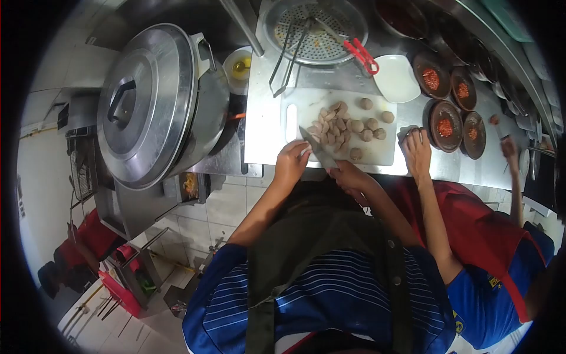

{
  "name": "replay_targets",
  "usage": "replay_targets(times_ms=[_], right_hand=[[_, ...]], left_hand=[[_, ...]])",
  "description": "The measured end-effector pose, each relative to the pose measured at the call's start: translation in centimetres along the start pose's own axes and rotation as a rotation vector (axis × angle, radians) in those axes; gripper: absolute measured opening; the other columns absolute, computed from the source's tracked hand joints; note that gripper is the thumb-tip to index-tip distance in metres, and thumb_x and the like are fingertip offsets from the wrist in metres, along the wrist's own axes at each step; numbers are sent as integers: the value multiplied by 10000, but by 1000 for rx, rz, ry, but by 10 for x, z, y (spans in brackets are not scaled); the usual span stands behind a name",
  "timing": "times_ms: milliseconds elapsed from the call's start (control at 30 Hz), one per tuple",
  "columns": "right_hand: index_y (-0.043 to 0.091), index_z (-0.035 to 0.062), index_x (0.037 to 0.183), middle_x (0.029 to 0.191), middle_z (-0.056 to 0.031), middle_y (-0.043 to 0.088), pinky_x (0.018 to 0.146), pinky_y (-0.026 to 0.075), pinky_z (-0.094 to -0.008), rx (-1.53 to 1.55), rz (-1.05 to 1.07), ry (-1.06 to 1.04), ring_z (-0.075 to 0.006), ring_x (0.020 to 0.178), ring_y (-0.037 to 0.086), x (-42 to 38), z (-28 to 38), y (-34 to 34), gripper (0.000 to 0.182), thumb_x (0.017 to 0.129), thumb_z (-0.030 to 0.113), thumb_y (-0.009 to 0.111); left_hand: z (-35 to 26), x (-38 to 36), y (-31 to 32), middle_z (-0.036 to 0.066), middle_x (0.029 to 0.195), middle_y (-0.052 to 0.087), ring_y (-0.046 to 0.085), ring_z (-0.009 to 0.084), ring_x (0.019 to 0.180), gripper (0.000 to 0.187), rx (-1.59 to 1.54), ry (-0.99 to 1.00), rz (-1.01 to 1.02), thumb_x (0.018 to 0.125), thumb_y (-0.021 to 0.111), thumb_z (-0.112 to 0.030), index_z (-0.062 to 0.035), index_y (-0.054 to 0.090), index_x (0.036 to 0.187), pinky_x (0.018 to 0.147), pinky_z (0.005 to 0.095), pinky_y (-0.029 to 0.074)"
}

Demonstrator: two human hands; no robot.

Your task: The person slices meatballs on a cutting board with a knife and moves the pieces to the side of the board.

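A white cutting board (348,100) lies on the steel counter. On it are a heap of brown cut pieces (335,125) and several whole round brown balls (372,124). My right hand (349,176) is closed round the handle of a knife (321,152), whose blade points up and left over the board's front edge. Beside the blade tip, my left hand (291,164) has its fingers pressed together on a small pale brown piece (309,141).
A large lidded pot (147,106) stands at the left. Behind the board are a perforated strainer (321,48), tongs (290,65), red-handled scissors (361,56) and a white plate (396,78). At the right, a co-worker's hand (416,150) rests near brown bowls (446,126) with red contents.
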State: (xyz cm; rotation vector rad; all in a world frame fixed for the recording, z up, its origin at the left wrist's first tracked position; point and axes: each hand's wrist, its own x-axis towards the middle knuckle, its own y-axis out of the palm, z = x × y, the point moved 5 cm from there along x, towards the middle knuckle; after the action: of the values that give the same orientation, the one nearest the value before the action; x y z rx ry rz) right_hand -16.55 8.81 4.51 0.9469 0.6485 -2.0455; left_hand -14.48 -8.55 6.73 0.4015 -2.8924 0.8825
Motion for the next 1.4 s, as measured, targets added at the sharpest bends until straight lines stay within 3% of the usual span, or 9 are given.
replay_targets(times_ms=[67, 300, 400, 500, 600, 700, 800, 900, 1400], right_hand=[[494, 36, 875, 527, 3, 421, 335, 311, -249, 315, 236, 76, -90, 392, 399, -9, -22, 0, 199, 872, 233, 520], [512, 78, 834, 525, 20, 408, 342, 296, -243, 189, 195, 106, -82, 394, 380, -90, -35, -36, 179, 868, 253, 529], [508, 73, 838, 527, 30, 400, 348, 292, -224, 153, -232, -176, -62, 399, 368, -128, -37, -68, 188, 861, 257, 539], [538, 42, 932, 527, 36, 398, 353, 295, -209, 703, -512, -168, -49, 403, 365, -145, -55, -86, 218, 862, 248, 537], [526, 7, 1126, 527, 1, 416, 384, 344, -247, 584, -663, -169, -85, 424, 402, -153, -51, -95, 348, 884, 254, 498], [552, -13, 1032, 532, -60, 433, 461, 402, -308, 137, -762, -153, -121, 480, 452, -137, -41, -86, 332, 897, 282, 475], [523, -45, 940, 788, -271, 577, 684, 410, -505, -161, -575, -444, -451, 774, 550, -94, -20, -44, 309, 913, 248, 432], [529, -27, 936, 799, -250, 574, 706, 406, -497, -8, -509, -512, -427, 792, 543, -84, -34, -53, 281, 896, 235, 437], [574, 109, 903, 878, -86, 550, 872, 374, -435, 1149, -247, -692, -248, 926, 486, -31, -90, -179, 166, 771, 136, 477]], left_hand=[[6, -2, 3, 150, 893, 638, 626, 300, 798, 152, 36, 37, 13, 723, 671, -27, 3, 651, 871, 699, 326, 506], [-25, 25, -5, 146, 938, 615, 591, 316, 863, 237, 51, 102, -50, 665, 691, -22, -15, 651, 899, 749, 354, 485], [-58, 25, 33, 149, 966, 575, 551, 323, 900, 302, 19, 288, 130, 651, 650, -32, -25, 607, 949, 792, 409, 440], [-79, 20, 89, 152, 922, 568, 551, 325, 864, 346, 70, 377, 348, 619, 672, -34, -15, 600, 957, 754, 399, 451], [-80, 19, 100, 151, 875, 555, 550, 324, 829, 384, 118, 376, 448, 596, 693, -32, -6, 597, 967, 718, 383, 464], [-83, 20, 61, 139, 916, 580, 565, 278, 828, 390, -54, 302, 287, 627, 712, -57, -8, 584, 992, 676, 339, 476], [-52, 22, -5, 85, 890, 617, 584, 169, 731, 351, -65, 23, -38, 634, 748, -49, -9, 576, 937, 609, 271, 470], [1, 8, -33, 76, 797, 620, 587, 141, 677, 304, -15, -233, -69, 629, 755, -39, 0, 580, 876, 568, 253, 472], [22, -5, 6, 85, 865, 637, 585, 116, 717, 155, -323, -346, -112, 739, 707, -47, 3, 674, 883, 604, 222, 463]])
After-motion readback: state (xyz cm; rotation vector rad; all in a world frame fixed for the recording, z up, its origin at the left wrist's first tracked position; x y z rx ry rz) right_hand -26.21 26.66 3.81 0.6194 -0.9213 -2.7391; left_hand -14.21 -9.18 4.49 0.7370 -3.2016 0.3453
